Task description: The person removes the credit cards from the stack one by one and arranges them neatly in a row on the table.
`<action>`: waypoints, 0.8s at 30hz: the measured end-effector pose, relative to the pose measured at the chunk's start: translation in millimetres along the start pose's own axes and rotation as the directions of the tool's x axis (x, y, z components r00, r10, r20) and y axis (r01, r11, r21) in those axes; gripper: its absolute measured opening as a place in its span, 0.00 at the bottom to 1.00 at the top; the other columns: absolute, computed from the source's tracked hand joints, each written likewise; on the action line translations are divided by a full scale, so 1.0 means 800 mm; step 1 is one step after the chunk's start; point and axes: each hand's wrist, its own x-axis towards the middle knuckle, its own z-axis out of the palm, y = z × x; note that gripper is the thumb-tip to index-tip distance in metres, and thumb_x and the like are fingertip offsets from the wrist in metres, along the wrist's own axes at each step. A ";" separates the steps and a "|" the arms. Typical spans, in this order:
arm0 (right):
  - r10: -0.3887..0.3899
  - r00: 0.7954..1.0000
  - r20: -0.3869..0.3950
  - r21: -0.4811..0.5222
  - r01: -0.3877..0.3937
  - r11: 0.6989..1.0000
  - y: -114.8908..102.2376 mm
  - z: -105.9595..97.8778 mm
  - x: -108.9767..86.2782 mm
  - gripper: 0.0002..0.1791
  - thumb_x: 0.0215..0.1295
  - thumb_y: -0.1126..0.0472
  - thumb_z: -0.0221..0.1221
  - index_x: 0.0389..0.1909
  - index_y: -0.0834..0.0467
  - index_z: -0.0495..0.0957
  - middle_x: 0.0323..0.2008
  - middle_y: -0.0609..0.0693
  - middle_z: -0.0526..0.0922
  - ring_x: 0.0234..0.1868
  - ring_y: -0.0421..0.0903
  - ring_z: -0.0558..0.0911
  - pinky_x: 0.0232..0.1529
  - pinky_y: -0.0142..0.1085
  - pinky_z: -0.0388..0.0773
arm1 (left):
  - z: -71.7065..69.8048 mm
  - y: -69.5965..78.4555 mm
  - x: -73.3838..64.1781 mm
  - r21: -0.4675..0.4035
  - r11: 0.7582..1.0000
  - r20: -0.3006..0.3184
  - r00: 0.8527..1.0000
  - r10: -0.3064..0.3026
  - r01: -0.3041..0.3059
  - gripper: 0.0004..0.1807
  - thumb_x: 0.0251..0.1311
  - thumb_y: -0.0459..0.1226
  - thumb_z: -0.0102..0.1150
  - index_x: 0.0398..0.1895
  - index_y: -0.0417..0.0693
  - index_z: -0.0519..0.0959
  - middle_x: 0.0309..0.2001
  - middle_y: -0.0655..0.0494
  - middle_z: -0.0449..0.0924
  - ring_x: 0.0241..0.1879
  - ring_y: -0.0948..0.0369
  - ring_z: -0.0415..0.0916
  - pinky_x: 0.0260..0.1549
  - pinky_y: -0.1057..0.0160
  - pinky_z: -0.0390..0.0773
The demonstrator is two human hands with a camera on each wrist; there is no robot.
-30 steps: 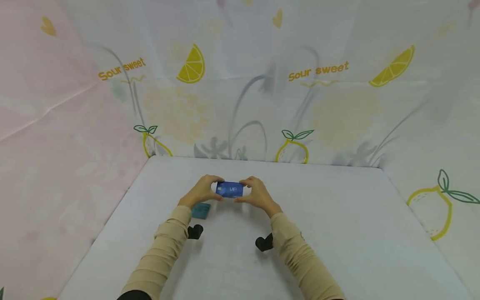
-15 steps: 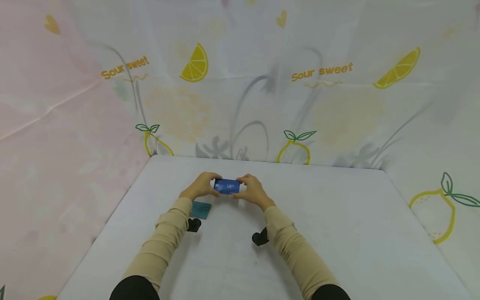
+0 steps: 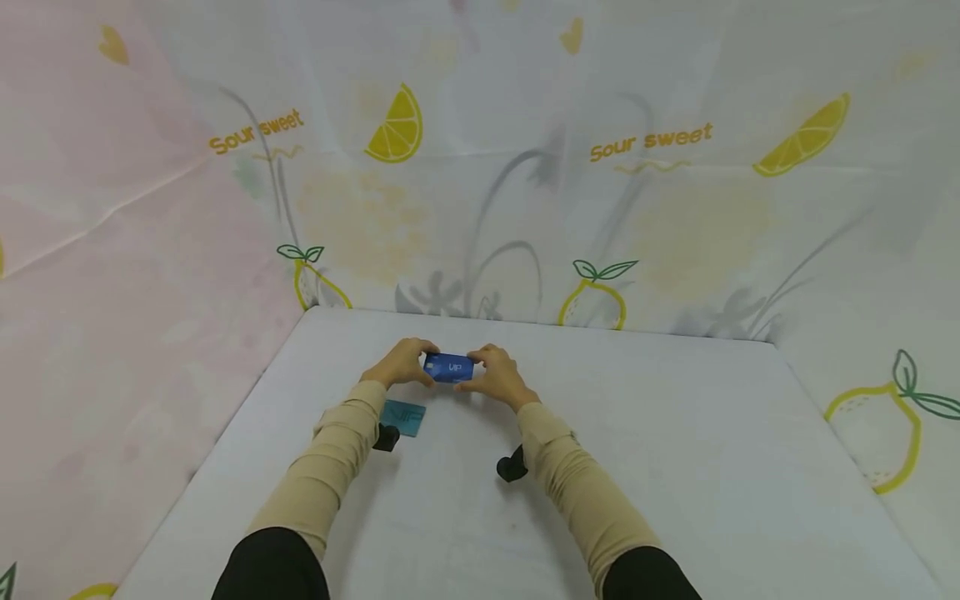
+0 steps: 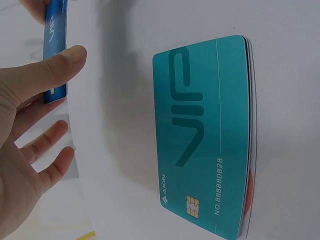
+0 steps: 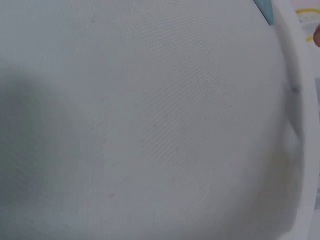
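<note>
Nearest, the left beige sleeve (image 3: 326, 454) has uncovered a bit more of the teal VIP card (image 4: 200, 135), which lies on the white tabletop (image 3: 690, 450). Beyond it, the blue VIP card (image 3: 448, 367) has moved slightly leftward and away over the past second. It appears raised off the surface; the handling looks under way, not finished. The left hand (image 3: 401, 364) pinches one short end, the right hand (image 3: 498, 377) the other, each grip clamped. Past the far edge rises a pale backdrop (image 3: 480, 117) printed with lemons and "Sour sweet".
</note>
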 end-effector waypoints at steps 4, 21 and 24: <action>0.010 1.000 0.003 -0.002 -0.010 1.000 -0.001 0.003 0.005 0.35 0.47 0.50 0.72 0.55 0.63 0.76 0.46 0.57 0.77 0.46 0.53 0.75 0.47 0.51 0.70 | -0.001 -0.003 0.004 0.007 1.000 0.008 1.000 -0.015 0.014 0.34 0.42 0.30 0.72 0.56 0.31 0.73 0.56 0.35 0.73 0.57 0.43 0.69 0.58 0.48 0.67; 0.048 0.998 -0.031 -0.018 -0.048 0.999 0.002 0.022 0.018 0.34 0.49 0.51 0.71 0.56 0.64 0.75 0.47 0.58 0.76 0.45 0.54 0.75 0.46 0.50 0.72 | 0.005 -0.011 0.020 0.087 0.990 0.022 0.994 -0.110 0.107 0.34 0.45 0.31 0.71 0.59 0.34 0.72 0.59 0.37 0.70 0.59 0.44 0.66 0.59 0.49 0.66; 0.070 0.997 -0.014 -0.018 -0.071 0.997 0.002 0.024 0.020 0.34 0.49 0.51 0.71 0.57 0.63 0.75 0.48 0.59 0.76 0.46 0.55 0.74 0.47 0.52 0.71 | 0.006 -0.013 0.023 0.089 0.989 0.026 0.992 -0.125 0.122 0.34 0.44 0.31 0.71 0.59 0.34 0.72 0.60 0.37 0.70 0.60 0.43 0.66 0.59 0.48 0.66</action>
